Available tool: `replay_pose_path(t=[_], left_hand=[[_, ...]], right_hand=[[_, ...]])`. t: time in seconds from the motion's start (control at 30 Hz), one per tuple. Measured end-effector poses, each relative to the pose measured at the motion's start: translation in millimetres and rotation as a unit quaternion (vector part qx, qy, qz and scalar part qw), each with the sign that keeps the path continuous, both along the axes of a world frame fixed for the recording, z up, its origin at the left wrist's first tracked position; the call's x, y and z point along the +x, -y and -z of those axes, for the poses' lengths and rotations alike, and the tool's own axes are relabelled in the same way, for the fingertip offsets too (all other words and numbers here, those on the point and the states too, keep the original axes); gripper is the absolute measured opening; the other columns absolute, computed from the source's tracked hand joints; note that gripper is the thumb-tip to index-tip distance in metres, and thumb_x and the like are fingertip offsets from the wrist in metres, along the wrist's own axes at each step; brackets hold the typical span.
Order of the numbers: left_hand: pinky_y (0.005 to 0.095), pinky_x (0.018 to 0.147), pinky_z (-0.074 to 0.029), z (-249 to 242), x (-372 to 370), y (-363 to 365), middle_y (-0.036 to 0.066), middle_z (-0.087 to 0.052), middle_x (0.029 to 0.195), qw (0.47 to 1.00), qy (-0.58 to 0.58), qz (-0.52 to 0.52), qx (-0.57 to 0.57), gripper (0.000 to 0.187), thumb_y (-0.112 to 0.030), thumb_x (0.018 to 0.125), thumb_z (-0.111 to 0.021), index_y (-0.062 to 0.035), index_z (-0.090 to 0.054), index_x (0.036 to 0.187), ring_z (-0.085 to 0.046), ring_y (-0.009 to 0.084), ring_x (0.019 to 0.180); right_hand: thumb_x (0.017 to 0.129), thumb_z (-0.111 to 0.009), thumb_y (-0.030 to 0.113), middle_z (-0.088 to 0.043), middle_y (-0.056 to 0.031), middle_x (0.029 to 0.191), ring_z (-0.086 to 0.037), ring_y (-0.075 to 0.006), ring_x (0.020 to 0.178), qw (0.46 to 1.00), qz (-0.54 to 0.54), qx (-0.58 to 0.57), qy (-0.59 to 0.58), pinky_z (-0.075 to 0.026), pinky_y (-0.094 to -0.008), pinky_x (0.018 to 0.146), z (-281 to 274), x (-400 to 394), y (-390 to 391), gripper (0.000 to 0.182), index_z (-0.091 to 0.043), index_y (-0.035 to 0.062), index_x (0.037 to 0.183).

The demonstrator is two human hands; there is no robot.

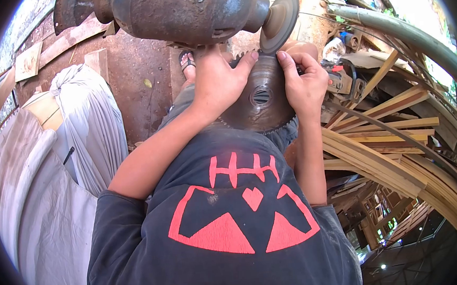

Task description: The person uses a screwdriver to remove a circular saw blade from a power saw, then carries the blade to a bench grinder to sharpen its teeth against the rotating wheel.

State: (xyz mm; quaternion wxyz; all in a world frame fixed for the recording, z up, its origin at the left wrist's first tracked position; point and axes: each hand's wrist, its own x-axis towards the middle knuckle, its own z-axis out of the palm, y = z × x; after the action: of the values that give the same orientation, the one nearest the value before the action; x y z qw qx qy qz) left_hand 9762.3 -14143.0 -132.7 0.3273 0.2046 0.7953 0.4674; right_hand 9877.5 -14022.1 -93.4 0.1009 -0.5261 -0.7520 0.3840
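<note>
A round, toothed saw blade (242, 108) with a hole at its middle lies tilted over my lap. My left hand (218, 77) grips its upper left edge, thumb on the face and fingers hidden behind it. On the upper right edge my right hand (306, 79) pinches the blade between thumb and curled fingers. Between my two thumbs, the blade's toothed top edge meets the rim of a grinding wheel (281, 22). That wheel sits on the right end of a rusty bench grinder motor (182, 10).
Long wooden strips (394, 157) are piled at the right, below a chainsaw (340, 79). A grey pipe (401, 30) runs across the upper right. Pale cloth (86, 120) drapes at the left, and a sandalled foot (187, 63) rests under the motor.
</note>
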Motion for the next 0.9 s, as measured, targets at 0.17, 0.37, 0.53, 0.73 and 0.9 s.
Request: replay_pose_path(t=[0.17,0.37,0.53,0.73,0.9], left_hand=[[0.0355,0.066,-0.05,0,0,1,0.015,-0.067,0.068,1.0,-0.011,0.007,-0.012,0.067,-0.032,0.085,-0.077,0.0105,-0.047,0.127,-0.063,0.0239,0.063],[0.0353,0.067,-0.051,-7,-2,0,0.016,-0.068,0.072,0.999,0.039,0.006,-0.038,0.066,-0.032,0.085,-0.077,0.0104,-0.047,0.127,-0.065,0.0247,0.065],[0.0353,0.069,-0.051,-3,0,0,0.018,-0.07,0.076,0.999,0.03,-0.001,-0.015,0.065,-0.031,0.085,-0.077,0.0101,-0.047,0.127,-0.068,0.026,0.069],[0.0359,0.074,-0.052,-12,-4,-1,0.019,-0.072,0.082,0.997,0.063,0.009,-0.045,0.065,-0.03,0.085,-0.077,0.0095,-0.047,0.128,-0.07,0.0283,0.076],[0.0365,0.075,-0.052,-1,1,0,0.021,-0.071,0.083,0.999,0.035,-0.009,0.001,0.066,-0.03,0.086,-0.076,0.009,-0.046,0.129,-0.071,0.0299,0.079]], right_hand=[[0.085,-0.077,0.023,-0.066,-0.0082,0.065,-0.054,-0.0088,0.058,1.0,0.001,-0.005,0.008,-0.047,-0.0283,0.059,0,1,0,0.026,-0.072,-0.0027,0.084],[0.085,-0.078,0.023,-0.066,-0.0082,0.065,-0.054,-0.0087,0.059,1.0,0.002,-0.004,0.006,-0.047,-0.0283,0.059,3,3,0,0.026,-0.072,-0.0027,0.084],[0.085,-0.078,0.023,-0.066,-0.0083,0.065,-0.054,-0.009,0.059,1.0,0.0,-0.006,0.002,-0.047,-0.0285,0.059,3,4,0,0.026,-0.072,-0.0025,0.084],[0.085,-0.077,0.023,-0.066,-0.0093,0.065,-0.054,-0.0095,0.058,1.0,-0.008,-0.002,0.006,-0.047,-0.0288,0.059,2,3,-2,0.026,-0.073,-0.0025,0.084],[0.085,-0.077,0.022,-0.067,-0.0102,0.065,-0.054,-0.0097,0.057,1.0,-0.01,0.004,0.009,-0.048,-0.029,0.059,-1,0,-2,0.026,-0.073,-0.0029,0.085]])
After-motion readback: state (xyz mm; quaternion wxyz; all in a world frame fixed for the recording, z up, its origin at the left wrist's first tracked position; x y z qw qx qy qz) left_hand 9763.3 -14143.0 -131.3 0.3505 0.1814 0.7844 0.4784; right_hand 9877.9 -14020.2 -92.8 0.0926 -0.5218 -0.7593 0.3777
